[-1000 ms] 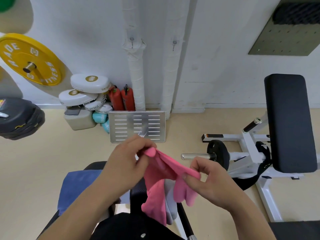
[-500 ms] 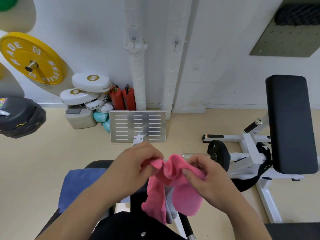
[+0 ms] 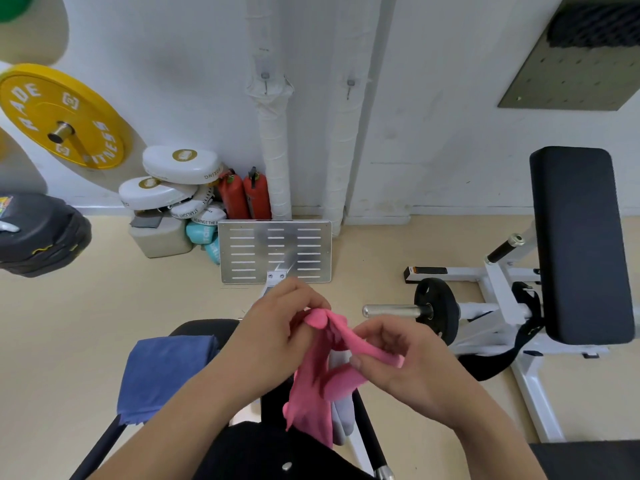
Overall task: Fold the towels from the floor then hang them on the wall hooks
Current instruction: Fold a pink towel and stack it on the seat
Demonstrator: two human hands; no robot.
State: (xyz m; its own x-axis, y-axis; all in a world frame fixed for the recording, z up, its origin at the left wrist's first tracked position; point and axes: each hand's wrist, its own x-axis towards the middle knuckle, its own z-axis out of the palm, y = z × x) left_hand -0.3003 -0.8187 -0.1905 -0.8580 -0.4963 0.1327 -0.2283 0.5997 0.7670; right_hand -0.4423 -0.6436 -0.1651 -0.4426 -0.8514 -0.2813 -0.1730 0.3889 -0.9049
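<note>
Both my hands hold a pink towel (image 3: 313, 382) in front of me, low in the view. My left hand (image 3: 277, 327) pinches its upper left edge, and my right hand (image 3: 398, 355) pinches the edge further right. The rest of the pink cloth hangs down between them, bunched. A pale grey towel (image 3: 343, 414) shows behind the pink one. A blue towel (image 3: 162, 372) lies folded on a black seat to my left. Two small wall hooks (image 3: 265, 79) (image 3: 349, 86) sit on the white wall ahead, both bare.
A white bench frame with a black pad (image 3: 581, 244) and a black weight plate (image 3: 434, 308) stands at right. A slotted metal plate (image 3: 275, 251) leans by the wall. Boxing pads (image 3: 180, 168), red extinguishers (image 3: 244, 195) and a yellow weight plate (image 3: 62, 116) sit at left.
My hands moved closer together and then slightly apart again, working along the pink towel's top edge. The cloth is more bunched between them than a second ago.
</note>
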